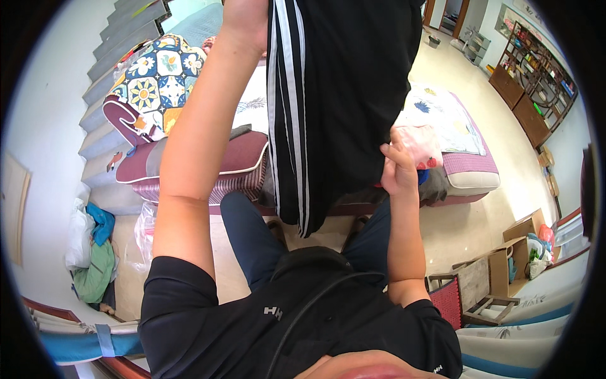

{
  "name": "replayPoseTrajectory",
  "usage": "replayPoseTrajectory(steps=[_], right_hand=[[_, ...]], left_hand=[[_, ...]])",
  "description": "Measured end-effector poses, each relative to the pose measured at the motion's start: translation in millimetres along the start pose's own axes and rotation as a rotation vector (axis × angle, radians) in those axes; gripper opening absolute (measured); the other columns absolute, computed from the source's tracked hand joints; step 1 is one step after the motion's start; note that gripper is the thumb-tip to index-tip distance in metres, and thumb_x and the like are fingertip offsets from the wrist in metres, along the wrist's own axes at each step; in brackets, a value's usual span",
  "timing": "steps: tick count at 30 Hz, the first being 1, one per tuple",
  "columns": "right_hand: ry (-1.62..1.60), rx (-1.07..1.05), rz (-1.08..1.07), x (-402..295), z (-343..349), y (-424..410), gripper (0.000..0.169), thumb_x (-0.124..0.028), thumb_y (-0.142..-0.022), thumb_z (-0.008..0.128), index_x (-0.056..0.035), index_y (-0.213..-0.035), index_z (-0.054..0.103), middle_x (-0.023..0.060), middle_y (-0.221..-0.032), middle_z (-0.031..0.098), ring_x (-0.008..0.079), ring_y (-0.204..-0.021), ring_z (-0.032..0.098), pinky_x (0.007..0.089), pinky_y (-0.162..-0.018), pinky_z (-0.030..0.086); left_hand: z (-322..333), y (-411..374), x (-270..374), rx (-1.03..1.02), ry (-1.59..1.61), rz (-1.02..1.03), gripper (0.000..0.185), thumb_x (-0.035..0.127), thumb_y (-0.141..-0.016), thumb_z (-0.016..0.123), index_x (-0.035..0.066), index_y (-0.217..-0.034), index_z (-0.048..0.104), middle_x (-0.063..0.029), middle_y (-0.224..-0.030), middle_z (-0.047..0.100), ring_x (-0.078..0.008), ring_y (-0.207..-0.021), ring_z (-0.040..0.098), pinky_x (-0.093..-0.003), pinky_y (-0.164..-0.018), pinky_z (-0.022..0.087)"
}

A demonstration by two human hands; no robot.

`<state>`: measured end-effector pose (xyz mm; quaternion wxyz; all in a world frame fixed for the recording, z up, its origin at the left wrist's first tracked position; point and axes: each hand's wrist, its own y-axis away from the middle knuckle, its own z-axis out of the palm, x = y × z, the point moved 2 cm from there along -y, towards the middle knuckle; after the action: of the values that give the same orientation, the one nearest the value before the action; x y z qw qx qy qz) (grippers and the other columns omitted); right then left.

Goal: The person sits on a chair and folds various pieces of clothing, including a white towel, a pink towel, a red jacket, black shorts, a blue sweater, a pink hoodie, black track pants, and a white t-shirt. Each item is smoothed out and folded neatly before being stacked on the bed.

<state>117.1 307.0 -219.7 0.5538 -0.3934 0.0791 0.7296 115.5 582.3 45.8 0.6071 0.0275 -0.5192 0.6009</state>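
A black garment (350, 94) with white stripes along one side hangs stretched out before me, its top running past the upper edge of the picture. My left hand (247, 23) is raised high at the striped side; its fingers are cut off or hidden behind the cloth, which appears held up there. Lower down on the opposite edge, my right hand (398, 166) grips the cloth between thumb and fingers. Behind that hand lies a folded pink cloth (420, 142) with strawberry prints.
A purple sofa (236, 151) stands ahead, bearing a patterned cloth (158, 85) and a white printed sheet (454, 125). Stairs (102, 137) rise at left, with piled clothes (97, 265) near their foot. Cardboard boxes (506, 265) and a wooden stool (490, 303) are at right.
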Motion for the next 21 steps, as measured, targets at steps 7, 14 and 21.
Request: replayPoseTrajectory(steps=[7,14,21], right_hand=[[0.347,0.016,-0.311,-48.1,12.2,27.2,0.098,0.016,-0.073,0.068,0.0026,-0.161,0.027,0.0253,-0.160,0.035,0.0320,-0.145,0.042,0.0369,-0.120,0.035],[0.584,0.183,-0.053,-24.9,-26.3,-39.8,0.046,0.010,-0.081,0.075,0.0098,-0.126,0.067,0.0131,-0.116,0.070,0.0162,-0.104,0.066,0.0292,-0.094,0.053],[1.281,0.262,0.000,32.1,-106.5,-221.3,0.028,-0.024,-0.082,0.083,0.0018,-0.084,0.073,0.0007,-0.067,0.062,0.0097,-0.063,0.053,0.0294,-0.060,0.044]], left_hand=[[-14.1,51.9,25.7,0.015,-0.016,0.043,0.051,0.028,-0.104,0.044,-0.010,-0.134,0.058,-0.0262,-0.129,0.068,-0.0407,-0.116,0.068,-0.0496,-0.107,0.053],[-141.8,6.3,-2.9,0.117,-0.117,0.016,0.044,0.024,-0.108,0.040,-0.007,-0.130,0.062,-0.0235,-0.130,0.068,-0.0319,-0.119,0.067,-0.0443,-0.110,0.051],[-317.9,-67.7,-21.9,0.562,-0.340,0.023,0.034,0.013,-0.103,0.043,-0.005,-0.123,0.063,-0.0196,-0.120,0.072,-0.0302,-0.109,0.070,-0.0424,-0.102,0.056]])
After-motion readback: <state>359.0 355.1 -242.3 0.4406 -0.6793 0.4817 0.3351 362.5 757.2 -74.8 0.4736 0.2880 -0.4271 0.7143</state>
